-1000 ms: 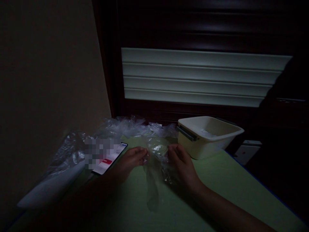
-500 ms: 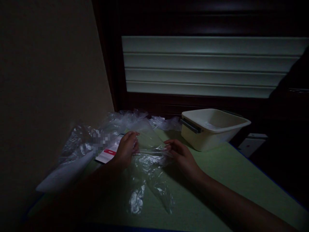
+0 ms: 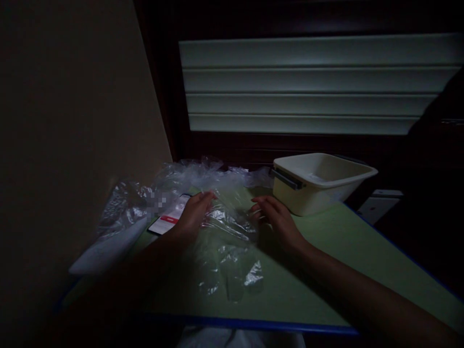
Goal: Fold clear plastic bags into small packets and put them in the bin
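A thin clear plastic bag [image 3: 232,224] hangs crumpled over the table, its loose lobes drooping toward the front. Its left part is pinched between the thumb and fingers of my left hand [image 3: 197,210]. At the bag's right edge is my right hand [image 3: 273,217], fingers loosely bent and a little apart, slightly blurred. No plastic shows clearly gripped in it. Beside my left hand lies a phone [image 3: 172,217] with a lit white screen and a red band, partly covered by that hand.
More crumpled clear plastic [image 3: 188,174] lies along the back and left of the green table [image 3: 326,270]. A cream tub [image 3: 308,198] with grey handles stands at the back right. Beyond the right edge is a white box [image 3: 379,205]. A wall borders the left; something whitish [image 3: 239,338] shows below the front edge.
The bag, stretched taut between both hands before, now sags on the right, and its lobes hang differently. My right hand's fingers have loosened from its edge. The view has tipped slightly down.
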The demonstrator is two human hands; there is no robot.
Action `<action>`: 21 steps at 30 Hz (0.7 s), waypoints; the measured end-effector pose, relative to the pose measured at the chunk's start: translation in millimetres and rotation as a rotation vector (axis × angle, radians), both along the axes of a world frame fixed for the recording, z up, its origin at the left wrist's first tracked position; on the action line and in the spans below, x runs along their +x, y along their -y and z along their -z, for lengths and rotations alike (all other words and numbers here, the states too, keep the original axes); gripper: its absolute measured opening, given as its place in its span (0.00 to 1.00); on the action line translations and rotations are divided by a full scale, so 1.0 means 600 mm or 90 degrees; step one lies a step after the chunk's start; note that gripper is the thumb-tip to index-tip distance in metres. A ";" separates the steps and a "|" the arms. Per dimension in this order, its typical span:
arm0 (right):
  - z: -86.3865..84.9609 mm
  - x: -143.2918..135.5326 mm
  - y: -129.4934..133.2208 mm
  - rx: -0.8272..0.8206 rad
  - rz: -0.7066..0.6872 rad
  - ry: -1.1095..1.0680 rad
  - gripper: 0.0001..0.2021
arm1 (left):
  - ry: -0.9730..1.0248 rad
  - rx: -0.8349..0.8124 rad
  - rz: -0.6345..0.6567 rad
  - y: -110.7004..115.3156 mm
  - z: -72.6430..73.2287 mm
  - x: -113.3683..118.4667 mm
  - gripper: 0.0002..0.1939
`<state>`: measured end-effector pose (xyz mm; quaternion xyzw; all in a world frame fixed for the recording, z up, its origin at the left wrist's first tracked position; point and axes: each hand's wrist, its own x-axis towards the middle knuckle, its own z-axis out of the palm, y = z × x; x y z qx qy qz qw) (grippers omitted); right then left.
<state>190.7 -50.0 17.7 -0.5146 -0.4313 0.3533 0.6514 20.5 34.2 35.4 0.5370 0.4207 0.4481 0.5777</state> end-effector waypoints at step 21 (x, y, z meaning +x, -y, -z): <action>0.019 0.021 -0.008 0.085 0.108 0.195 0.12 | -0.069 0.016 0.143 0.018 0.009 0.011 0.15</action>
